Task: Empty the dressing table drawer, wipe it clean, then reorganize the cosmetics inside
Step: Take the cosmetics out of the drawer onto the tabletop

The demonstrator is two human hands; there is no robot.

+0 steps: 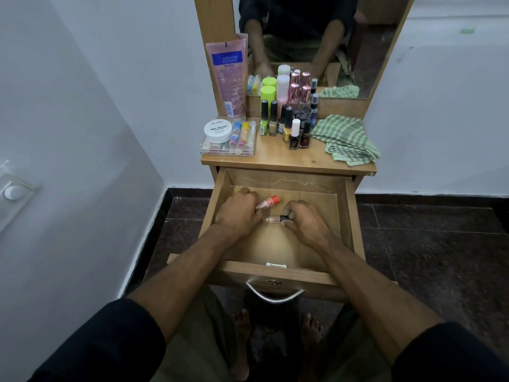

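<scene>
Hands in open drawer [352,216], left hand [238,210] gripping orange-capped tube [267,202], right hand [305,219] seemingly pinching black-capped tube [276,218]

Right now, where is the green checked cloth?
In the head view, the green checked cloth lies crumpled on the right end of the dressing table top, beside the cluster of nail polish bottles and below the mirror.

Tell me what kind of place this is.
Most likely a bedroom corner at home: a small wooden dressing table with a mirror, nail polish bottles crowded on top, and an open drawer where both hands hold cosmetics.
</scene>
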